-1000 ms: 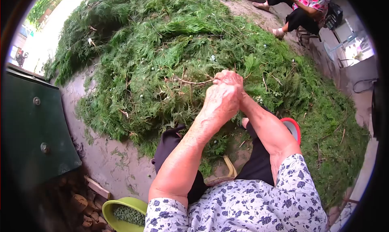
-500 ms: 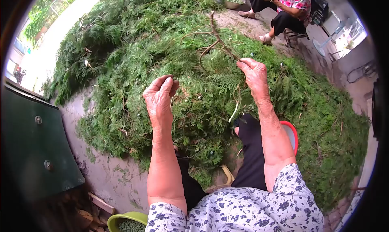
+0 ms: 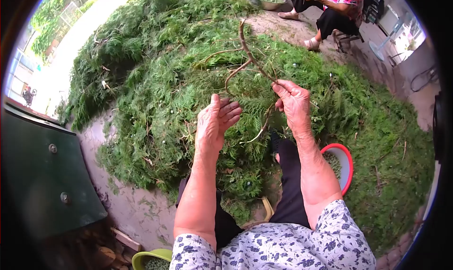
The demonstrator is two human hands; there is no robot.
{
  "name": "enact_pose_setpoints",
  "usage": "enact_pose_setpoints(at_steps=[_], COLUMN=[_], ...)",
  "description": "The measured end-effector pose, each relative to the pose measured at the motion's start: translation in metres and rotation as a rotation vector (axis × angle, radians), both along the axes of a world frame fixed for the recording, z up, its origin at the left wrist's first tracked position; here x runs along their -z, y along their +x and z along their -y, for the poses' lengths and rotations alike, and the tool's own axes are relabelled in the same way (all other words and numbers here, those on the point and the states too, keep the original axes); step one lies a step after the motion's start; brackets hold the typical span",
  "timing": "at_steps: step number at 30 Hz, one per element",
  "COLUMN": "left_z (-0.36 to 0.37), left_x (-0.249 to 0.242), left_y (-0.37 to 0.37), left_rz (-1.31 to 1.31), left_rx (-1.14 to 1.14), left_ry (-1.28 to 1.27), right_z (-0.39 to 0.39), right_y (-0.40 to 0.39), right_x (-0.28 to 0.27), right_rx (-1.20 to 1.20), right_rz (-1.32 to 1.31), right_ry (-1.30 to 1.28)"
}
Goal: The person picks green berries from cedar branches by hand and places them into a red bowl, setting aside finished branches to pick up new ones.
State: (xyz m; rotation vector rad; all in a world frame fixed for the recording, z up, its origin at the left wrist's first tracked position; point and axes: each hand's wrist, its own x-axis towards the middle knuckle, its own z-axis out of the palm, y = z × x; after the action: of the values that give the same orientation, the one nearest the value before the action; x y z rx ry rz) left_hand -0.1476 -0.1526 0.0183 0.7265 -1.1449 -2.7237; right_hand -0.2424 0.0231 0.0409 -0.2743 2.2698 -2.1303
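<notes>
Between finger and thumb, my right hand pinches a bare brown forked branch. Its thick end points up and away, and thin side twigs curve off to the left. Green scale-leaf sprays and a pale twig hang below the grip. My left hand is open, thumb up and fingers stretched toward the branch, holding nothing that I can see. Both hands are above a large pile of cut green conifer sprigs, with small pale round cones scattered among them.
A red-rimmed basin with small green cones stands by my right leg. A yellow-green bowl of cones is at lower left, near a dark green panel. Another person sits at upper right beside a metal basin.
My left hand has moved right and opened from a pinch. My right hand has dropped slightly with the branch. The view has shifted a little, and more of the red-rimmed basin shows.
</notes>
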Motion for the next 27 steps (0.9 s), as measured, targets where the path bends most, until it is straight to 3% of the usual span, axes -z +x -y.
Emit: enact_pose_setpoints(at_steps=[2, 4, 6, 8, 9, 10, 12, 16, 22, 27], left_z=[0.001, 0.006, 0.013, 0.021, 0.032, 0.034, 0.036, 0.041, 0.031, 0.041], left_x=[0.004, 0.002, 0.005, 0.003, 0.010, 0.016, 0.027, 0.035, -0.001, 0.015], left_y=[-0.003, -0.002, 0.001, 0.004, 0.001, 0.000, -0.001, -0.004, 0.001, 0.001], left_rz=[0.018, -0.037, -0.063, -0.113, 0.046, 0.044, -0.075, -0.015, -0.024, -0.081], left_rx=[0.017, -0.054, -0.089, -0.142, -0.168, -0.171, -0.315, -0.433, -0.369, -0.385], left_ry=[0.025, 0.216, 0.190, 0.274, 0.351, 0.348, 0.309, 0.388, 0.314, 0.264], right_z=[0.001, 0.001, 0.003, 0.007, 0.008, 0.010, 0.015, 0.024, 0.029, 0.028], right_y=[0.003, 0.003, 0.002, 0.009, 0.011, 0.013, 0.016, 0.018, 0.016, 0.016], right_x=[0.001, 0.002, 0.005, -0.001, -0.002, -0.002, -0.002, 0.001, 0.000, 0.002], right_rx=[-0.082, -0.178, -0.354, -0.396, -0.436, -0.476, -0.488, -0.533, -0.495, -0.464], right_rz=[-0.075, -0.111, -0.436, -0.335, -0.320, -0.305, -0.360, -0.448, -0.465, -0.440], right_ry=[-0.033, -0.042, 0.075, 0.098, 0.124, 0.150, 0.183, 0.206, 0.189, 0.217])
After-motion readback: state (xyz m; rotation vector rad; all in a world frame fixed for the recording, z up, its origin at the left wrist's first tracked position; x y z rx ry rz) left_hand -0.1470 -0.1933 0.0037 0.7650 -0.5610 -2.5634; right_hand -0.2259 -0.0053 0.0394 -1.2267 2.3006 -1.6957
